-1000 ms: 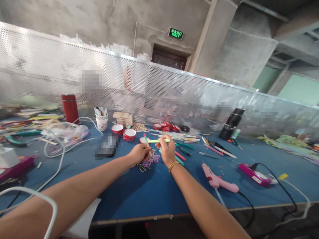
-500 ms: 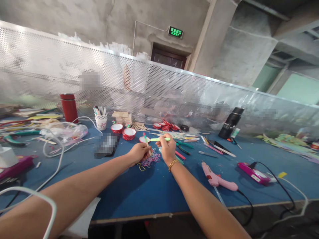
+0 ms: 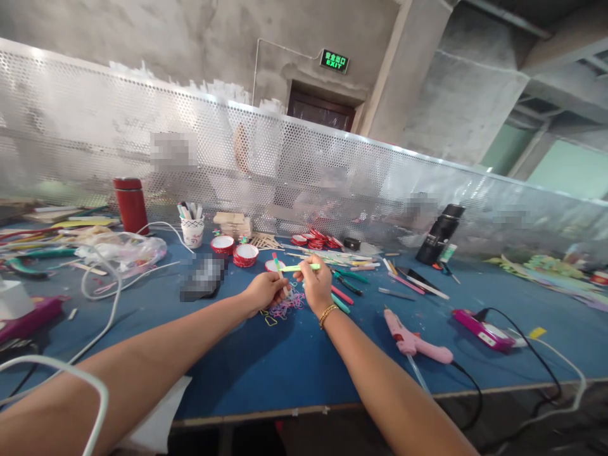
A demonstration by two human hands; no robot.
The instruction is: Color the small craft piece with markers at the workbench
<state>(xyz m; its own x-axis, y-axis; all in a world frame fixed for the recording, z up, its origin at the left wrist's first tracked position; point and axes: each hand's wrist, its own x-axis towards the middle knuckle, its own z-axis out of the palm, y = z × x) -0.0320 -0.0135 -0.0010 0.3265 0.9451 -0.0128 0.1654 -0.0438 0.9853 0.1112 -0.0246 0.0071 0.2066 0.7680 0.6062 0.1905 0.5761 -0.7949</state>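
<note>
My left hand (image 3: 264, 291) pinches a flat craft stick (image 3: 276, 259) that stands tilted, its upper end coloured red with green below. In my right hand (image 3: 317, 283) is a light green marker (image 3: 291, 268), held like a pen, its tip at the stick's coloured part. Whether the tip touches the stick, I cannot tell. Under both hands lies a small heap of pink, purple and yellow loops (image 3: 289, 308). A red-rimmed white dish (image 3: 270, 266) sits just behind the stick, partly hidden.
Two red dishes (image 3: 246, 256) and a phone (image 3: 204, 277) lie left of my hands. A paper cup of pens (image 3: 192, 232) and a red flask (image 3: 130, 206) stand farther back. Pliers (image 3: 349, 285), a pink glue gun (image 3: 415, 342) and a purple power strip (image 3: 484, 332) are on the right.
My right hand has shifted slightly left, bringing the green marker's tip closer to the stick. My left hand and the stick have barely moved.
</note>
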